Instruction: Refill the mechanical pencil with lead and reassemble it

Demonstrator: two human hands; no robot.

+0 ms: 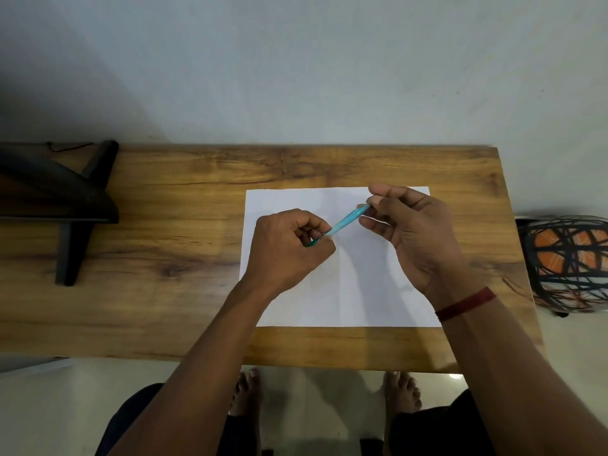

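Note:
A light blue mechanical pencil (345, 221) is held slanted above a white sheet of paper (355, 291). My left hand (286, 251) grips its lower end, fingers curled around the barrel. My right hand (411, 235) pinches the upper end between thumb and fingertips. The pencil's tip and cap are hidden inside the fingers. No loose lead or separate part shows on the paper.
The paper lies on a wooden table (164, 258) against a grey wall. A black stand (75, 205) occupies the table's left end. A patterned round object (569, 261) sits off the right edge. My bare feet (250, 390) show below the front edge.

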